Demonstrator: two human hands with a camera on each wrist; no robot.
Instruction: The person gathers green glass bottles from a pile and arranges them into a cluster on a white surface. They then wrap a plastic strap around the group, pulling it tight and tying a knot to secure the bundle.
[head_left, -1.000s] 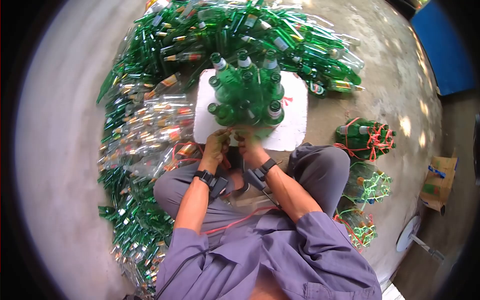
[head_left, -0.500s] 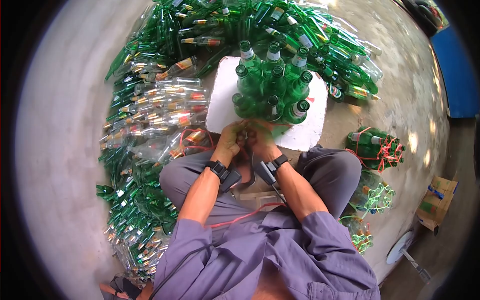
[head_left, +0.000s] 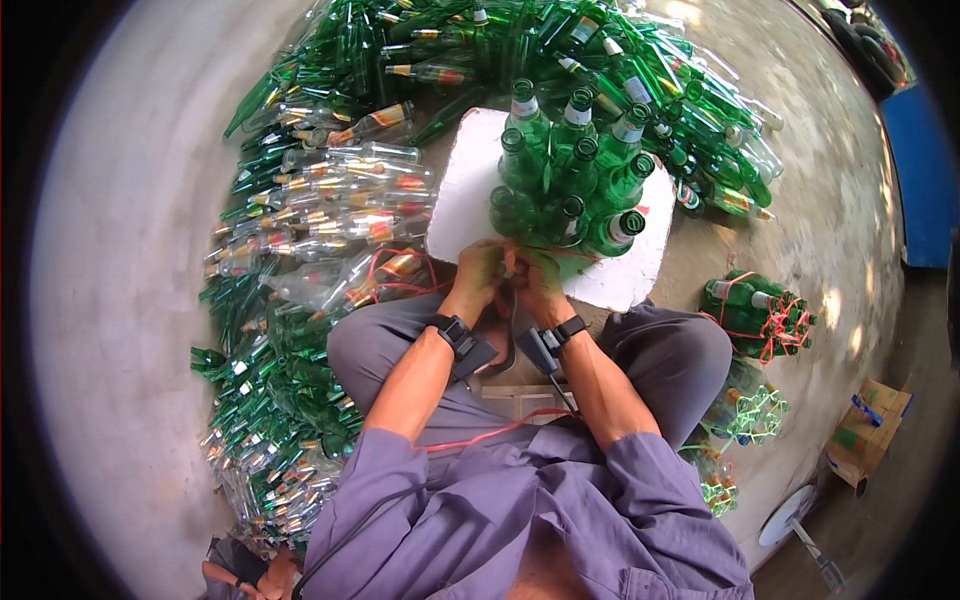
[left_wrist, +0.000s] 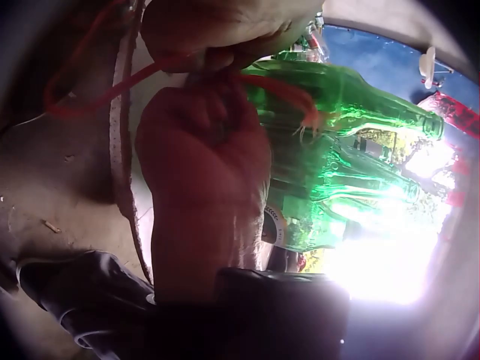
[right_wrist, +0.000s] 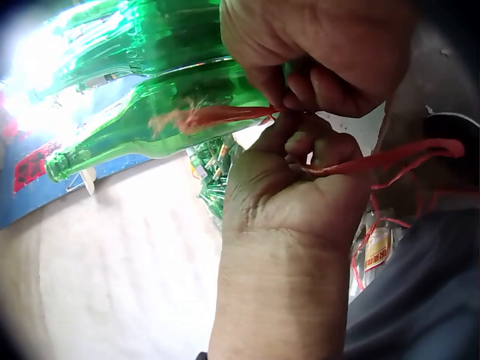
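Several green glass bottles (head_left: 575,175) stand in a tight cluster on a white slab (head_left: 465,200). A red plastic string (right_wrist: 232,115) runs low along their near side. Both hands meet at that side, their knuckles close together. My left hand (head_left: 478,275), lower in the right wrist view, pinches the string with curled fingers, and a strand trails from it. My right hand (head_left: 541,278) also pinches the string, against the left fingers. A frayed string end (left_wrist: 304,112) sticks up in front of a bottle. The crossing of the string is hidden by the fingers.
Piles of green bottles (head_left: 320,360) and clear bottles (head_left: 350,225) lie at the left, more behind the slab. A bundle of green bottles tied with red string (head_left: 755,310) lies at the right, near a cardboard box (head_left: 868,430). Another person (head_left: 250,570) shows at lower left.
The hands have come closer together at the string. The head view has shifted, so the bottles and slab appear further right, and another person shows at lower left.
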